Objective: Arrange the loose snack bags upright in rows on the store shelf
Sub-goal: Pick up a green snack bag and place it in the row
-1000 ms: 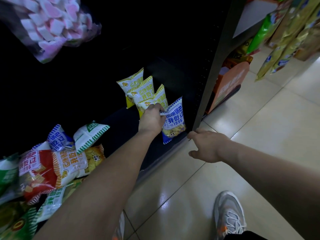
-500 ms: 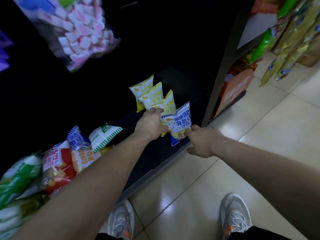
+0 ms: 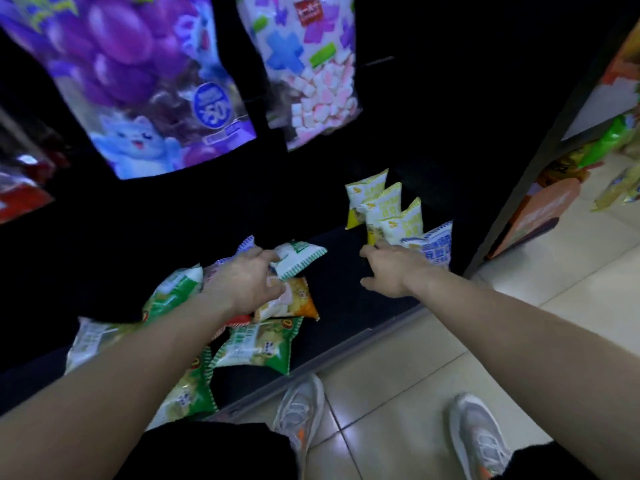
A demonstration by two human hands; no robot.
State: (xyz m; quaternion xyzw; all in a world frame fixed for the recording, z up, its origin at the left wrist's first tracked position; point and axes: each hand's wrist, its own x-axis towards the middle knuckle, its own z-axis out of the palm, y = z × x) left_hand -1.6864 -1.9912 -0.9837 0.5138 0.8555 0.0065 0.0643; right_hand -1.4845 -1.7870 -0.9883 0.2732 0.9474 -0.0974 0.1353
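Black store shelf, bottom deck, low beside pale floor tiles. Hanging well above and left of the standing row: a large purple grape-print bag and a marshmallow bag. Well left of the row, a loose heap of snack bags, lying flat and overlapped, mostly green, one orange-cornered. The row itself: three yellow-and-white bags upright one behind another, fronted by a blue-and-white bag.

Left hand over the heap, left of the row, fingers spread and relaxed, index tip touching a white bag with green striped edges; nothing grasped yet. Right hand at the foot of the row, splayed with thumb held clear, fingertips against the bottom of the nearest yellow bag, just beside the blue one; clasping nothing.

Step in hand, by the look of it: fetching the next loose bag. Pinch the striped bag by its top seal rather than its puffed middle. Lift clear of the heap to avoid dragging neighbours. Turn seal-up on the way across. Brace the row with the right hand, light bags like these probably toppling at a nudge. Set down on the bottom seam, in front of the blue bag or starting a second file just left of the row, print facing out. Release only once steady.
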